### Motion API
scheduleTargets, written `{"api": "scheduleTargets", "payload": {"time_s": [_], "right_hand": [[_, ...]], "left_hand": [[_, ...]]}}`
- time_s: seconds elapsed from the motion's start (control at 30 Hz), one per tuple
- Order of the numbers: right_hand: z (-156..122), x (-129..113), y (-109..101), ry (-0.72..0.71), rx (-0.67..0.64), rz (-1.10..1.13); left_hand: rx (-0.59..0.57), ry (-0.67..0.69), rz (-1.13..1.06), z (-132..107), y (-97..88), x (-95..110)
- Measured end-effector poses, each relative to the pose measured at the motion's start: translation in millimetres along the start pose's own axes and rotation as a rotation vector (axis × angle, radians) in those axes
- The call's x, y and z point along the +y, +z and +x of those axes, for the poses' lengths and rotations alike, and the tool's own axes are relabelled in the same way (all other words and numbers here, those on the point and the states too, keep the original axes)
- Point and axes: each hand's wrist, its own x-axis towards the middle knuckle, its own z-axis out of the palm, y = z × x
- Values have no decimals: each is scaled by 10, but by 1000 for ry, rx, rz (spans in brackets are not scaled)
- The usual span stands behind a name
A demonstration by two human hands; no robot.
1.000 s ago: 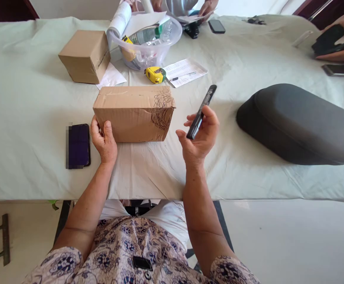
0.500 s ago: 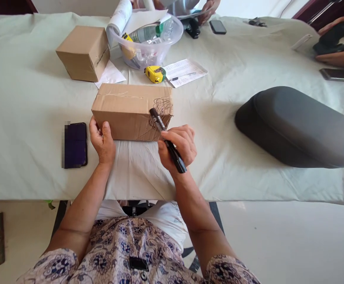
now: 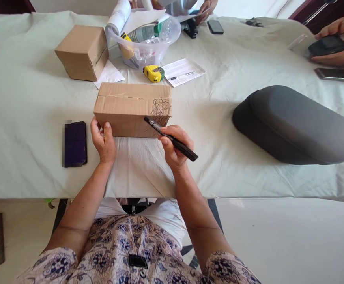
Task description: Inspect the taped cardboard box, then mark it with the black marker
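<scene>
A long cardboard box lies on the white-covered table right in front of me, with black scribbles on its right end. My left hand grips the box's near left corner, thumb up against its front face. My right hand is closed round a black marker, whose tip touches the box's front face just below the scribbles.
A dark phone lies left of my left hand. Behind the box are a smaller cardboard box, a clear bowl of items, a yellow tape measure and a printed sheet. A grey case lies right. Other people's hands hold phones at the far edge.
My right hand came down from mid-air, turned the marker over and brought its tip to the box's front right; in the last half second the marker tilted flatter. My left hand stayed on the box.
</scene>
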Motion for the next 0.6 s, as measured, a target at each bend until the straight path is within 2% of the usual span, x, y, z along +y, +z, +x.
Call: {"api": "scheduleTargets", "payload": {"time_s": [0.03,0.1,0.17,0.23,0.3,0.43,0.53,0.6], "right_hand": [[7,3,7,-8,57,-4],[27,35,-12,4,250,-46],[59,101,-67,63,438,-110],[101,193,-137,165,488,-197],[138,296,-201,276,365,-287],[165,455,-254,499,-22,-410],[155,493,-242,634,-206,-568],[143,497,-234,664,-278,-704]], "left_hand": [[6,-14,3,2,3,-23],[24,-31,1,18,1,-72],[44,-30,-6,49,-14,-107],[80,-13,7,93,-44,-108],[133,12,48,131,-87,-58],[205,81,166,118,-229,157],[207,105,259,70,-461,272],[213,87,344,89,-704,258]]}}
